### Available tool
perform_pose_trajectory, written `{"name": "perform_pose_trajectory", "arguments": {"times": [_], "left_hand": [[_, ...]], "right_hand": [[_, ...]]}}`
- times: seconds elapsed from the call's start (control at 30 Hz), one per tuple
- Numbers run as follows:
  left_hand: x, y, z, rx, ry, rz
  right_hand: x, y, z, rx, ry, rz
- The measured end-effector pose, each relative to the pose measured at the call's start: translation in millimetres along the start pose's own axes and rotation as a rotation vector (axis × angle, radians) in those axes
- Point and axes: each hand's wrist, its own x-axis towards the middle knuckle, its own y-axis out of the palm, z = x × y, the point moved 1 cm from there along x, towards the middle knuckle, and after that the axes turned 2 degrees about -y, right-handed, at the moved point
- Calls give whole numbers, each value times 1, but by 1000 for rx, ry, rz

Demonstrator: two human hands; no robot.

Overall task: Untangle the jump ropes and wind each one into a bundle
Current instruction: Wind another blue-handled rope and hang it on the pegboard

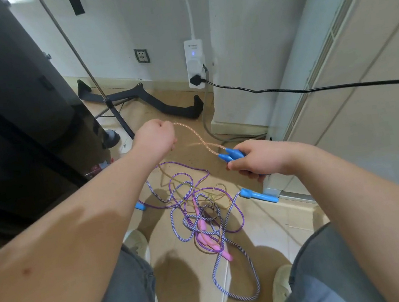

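Note:
My right hand (257, 161) grips two blue handles (232, 155) held side by side, with a clear orange-tinted rope (197, 138) running out of them. My left hand (156, 138) is closed on that rope farther along, so it stretches between both hands above the floor. Below lies a tangled heap (203, 213) on the tiles: a thin purple rope (180, 169), a blue-and-white striped rope (240, 282) with blue handles (259, 195) at the right and at the left (139, 206), and pink handles (207, 238) in the middle.
My knees in jeans and two white shoes (137, 241) frame the heap. A black pull-down bar (148, 99) and a stand's foot (112, 136) lie beyond. A white power strip (195, 65) with a black cable (314, 88) hangs on the wall. Dark furniture (4, 116) stands left.

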Motion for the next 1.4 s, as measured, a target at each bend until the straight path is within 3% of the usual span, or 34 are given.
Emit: {"name": "perform_pose_trajectory", "arguments": {"times": [0.07,0.17,0.3,0.43,0.67,0.87,1.07,1.4], "left_hand": [[-4,0,2,237,42,67],[-15,6,0,390,276,263],[-25,18,2,430,519,439],[-31,28,-1,344,623,405],[-36,29,-2,396,680,434],[-36,29,-4,476,684,407],[-29,22,-6,398,624,275],[-34,17,-9,202,560,319]], "right_hand": [[0,1,2,9,-25,-12],[0,4,4,20,-54,15],[0,7,9,79,-99,41],[-4,10,15,204,-109,141],[-4,18,17,316,-46,250],[-4,14,18,334,-53,192],[-9,4,17,400,-53,154],[-16,2,18,506,-53,234]]}}
